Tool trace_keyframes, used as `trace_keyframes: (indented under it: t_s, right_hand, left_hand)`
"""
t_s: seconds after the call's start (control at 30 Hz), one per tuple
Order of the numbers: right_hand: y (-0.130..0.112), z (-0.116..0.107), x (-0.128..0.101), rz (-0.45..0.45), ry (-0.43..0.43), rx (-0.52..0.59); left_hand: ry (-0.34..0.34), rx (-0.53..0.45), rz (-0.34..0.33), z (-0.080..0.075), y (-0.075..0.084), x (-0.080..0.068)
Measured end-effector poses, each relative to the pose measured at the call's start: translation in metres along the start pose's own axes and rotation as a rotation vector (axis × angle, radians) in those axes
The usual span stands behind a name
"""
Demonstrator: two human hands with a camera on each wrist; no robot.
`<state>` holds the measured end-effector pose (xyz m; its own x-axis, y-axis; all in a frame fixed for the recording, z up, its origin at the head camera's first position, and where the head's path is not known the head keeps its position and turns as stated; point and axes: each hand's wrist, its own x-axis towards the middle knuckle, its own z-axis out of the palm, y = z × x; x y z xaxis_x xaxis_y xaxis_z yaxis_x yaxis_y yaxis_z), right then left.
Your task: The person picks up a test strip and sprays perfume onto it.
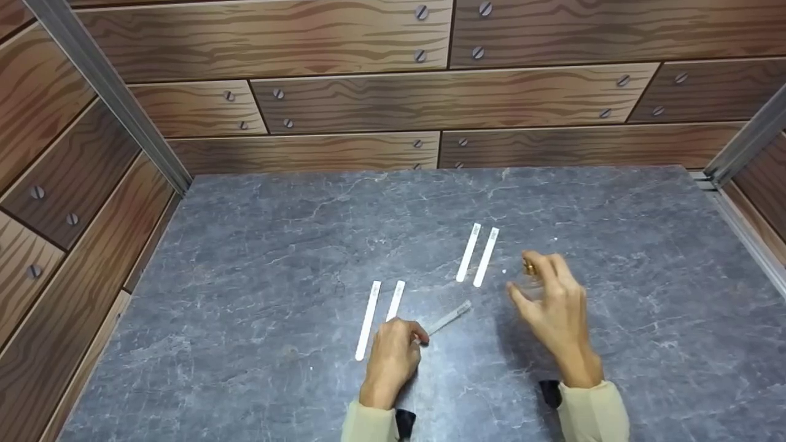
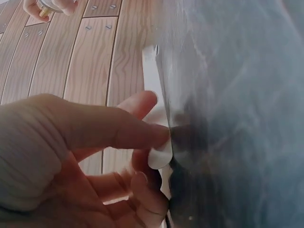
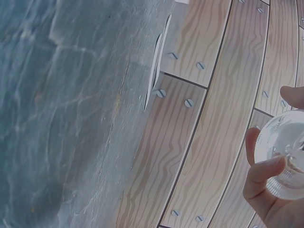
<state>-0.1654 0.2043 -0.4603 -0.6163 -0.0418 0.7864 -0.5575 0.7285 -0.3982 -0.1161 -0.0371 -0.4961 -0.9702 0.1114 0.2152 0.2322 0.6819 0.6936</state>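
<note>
- Set before a wood-patterned wall (image 1: 350, 101), over a grey marbled counter (image 1: 258, 245).
- Holds one pale strip (image 1: 450, 318) in the left hand (image 1: 391, 356), pinched between thumb and fingers close to its rounded end.
- Runs lengthwise from the left fingers forward and to the right, into the space between the hands; slants away from the line of the other strips.
- Matters most, as judged: ends just to the left of the right thumb tip and slightly nearer the body, apart from it; lies nearer the left hand overall.
- Grips a clear round container (image 3: 280, 126) in the right hand (image 1: 556, 307), thumb and fingers curled round its side, raised above the counter; shows a gold-coloured piece (image 1: 529, 268) at the fingertips.
- Includes a far pair of white strips (image 1: 468, 253) beyond the free end, and a near pair of white strips (image 1: 368, 320) beside the left hand, partly hidden by it.
- Cannot tell whether touching the counter with the held strip.
</note>
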Motion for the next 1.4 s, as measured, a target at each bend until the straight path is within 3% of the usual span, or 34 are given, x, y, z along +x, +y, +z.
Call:
trace_keyframes:
  t_s: [0.2,0.47,0.63,0.8,1.0,1.13,1.4]
  right_hand:
    - [0.000,-0.003,0.001,0.002,0.013,0.008]
    - [-0.007,-0.006,-0.004,0.003,-0.047,0.088]
    - [-0.012,-0.003,-0.005,0.000,-0.081,0.134]
    - [-0.013,-0.001,-0.005,-0.002,-0.087,0.098]
    - [-0.011,0.003,-0.005,-0.008,-0.116,0.060]
    - [-0.011,0.004,-0.004,-0.013,-0.127,0.052]
    - [-0.016,0.007,-0.001,0.001,-0.144,0.025]
  left_hand:
    - [-0.123,-0.403,-0.076,-0.006,0.002,0.005]
    - [-0.111,-0.593,-0.148,-0.007,0.008,0.007]
    - [-0.114,-0.643,-0.173,-0.006,0.011,0.008]
    - [-0.112,-0.672,-0.147,-0.006,0.017,0.008]
    - [-0.164,-0.722,-0.187,-0.006,0.023,0.007]
    - [-0.192,-0.744,-0.168,-0.007,0.025,0.008]
    - [-0.176,-0.745,-0.121,-0.007,0.029,0.006]
